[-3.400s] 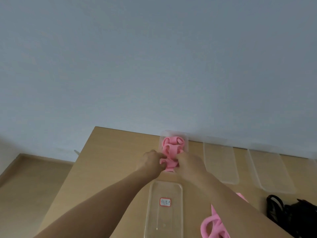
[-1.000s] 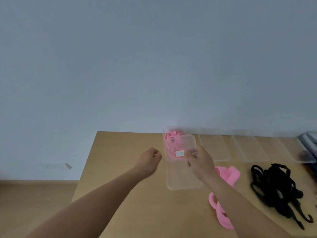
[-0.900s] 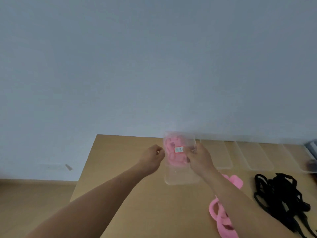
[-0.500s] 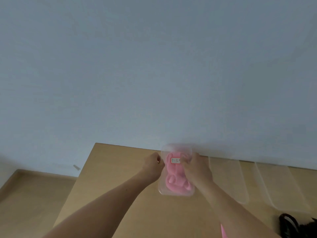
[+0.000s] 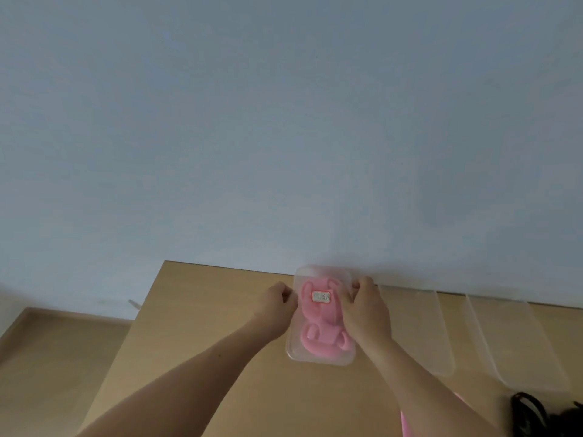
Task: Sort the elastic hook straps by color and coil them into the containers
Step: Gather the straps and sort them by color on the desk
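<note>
Head view — left hand [image 5: 277, 305], right hand [image 5: 367, 310] gripping container [image 5: 321, 360] edges; pink straps [image 5: 318, 321] hazy inside — black straps [image 5: 530, 411] cropped

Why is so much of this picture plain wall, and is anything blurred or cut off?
Head view: the camera tilts high, so wall fills most; light is soft, without glare; the label on the clear box is unreadably blurred; black straps are cropped bottom right.

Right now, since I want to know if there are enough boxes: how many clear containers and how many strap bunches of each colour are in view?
Clear containers: 3 (lidded container, middle container, right container)
Pink strap bunches: 2 (packed pink straps, loose pink straps, mostly cut off)
Black strap bunches: 1 (black straps)
Total: 6
</note>
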Demonstrator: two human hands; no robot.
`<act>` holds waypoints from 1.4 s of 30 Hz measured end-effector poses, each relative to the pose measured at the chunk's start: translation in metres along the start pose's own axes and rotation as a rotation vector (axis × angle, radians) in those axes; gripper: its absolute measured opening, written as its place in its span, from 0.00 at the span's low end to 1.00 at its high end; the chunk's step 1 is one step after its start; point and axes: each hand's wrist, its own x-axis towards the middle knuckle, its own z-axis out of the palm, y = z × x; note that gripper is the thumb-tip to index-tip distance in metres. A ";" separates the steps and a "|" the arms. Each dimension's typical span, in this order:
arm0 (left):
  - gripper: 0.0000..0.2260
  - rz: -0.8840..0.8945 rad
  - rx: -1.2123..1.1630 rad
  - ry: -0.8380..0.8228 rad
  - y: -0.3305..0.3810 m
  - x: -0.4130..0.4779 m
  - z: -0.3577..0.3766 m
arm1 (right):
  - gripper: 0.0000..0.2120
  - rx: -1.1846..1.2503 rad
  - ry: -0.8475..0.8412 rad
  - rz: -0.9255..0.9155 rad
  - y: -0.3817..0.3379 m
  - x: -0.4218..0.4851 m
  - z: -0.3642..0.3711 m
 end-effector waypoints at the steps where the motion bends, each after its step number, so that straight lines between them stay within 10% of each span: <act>1: 0.05 -0.032 -0.051 -0.012 0.000 0.000 0.000 | 0.20 0.011 -0.012 0.000 0.000 0.002 0.001; 17: 0.05 -0.205 -0.331 -0.112 -0.005 0.004 -0.001 | 0.15 -0.112 -0.017 0.001 0.002 0.008 0.002; 23: 0.27 0.229 0.266 0.175 0.000 0.004 0.013 | 0.16 -0.107 -0.005 0.005 0.002 0.004 0.001; 28: 0.25 0.778 0.814 0.157 0.005 -0.003 0.025 | 0.20 -0.166 -0.014 -0.013 0.000 0.007 -0.001; 31: 0.11 0.840 0.833 0.204 0.010 -0.004 0.031 | 0.20 -0.189 -0.008 -0.024 0.000 0.008 -0.001; 42: 0.31 0.560 0.929 0.038 0.000 -0.001 0.062 | 0.15 -0.252 -0.051 -0.078 0.001 0.017 -0.005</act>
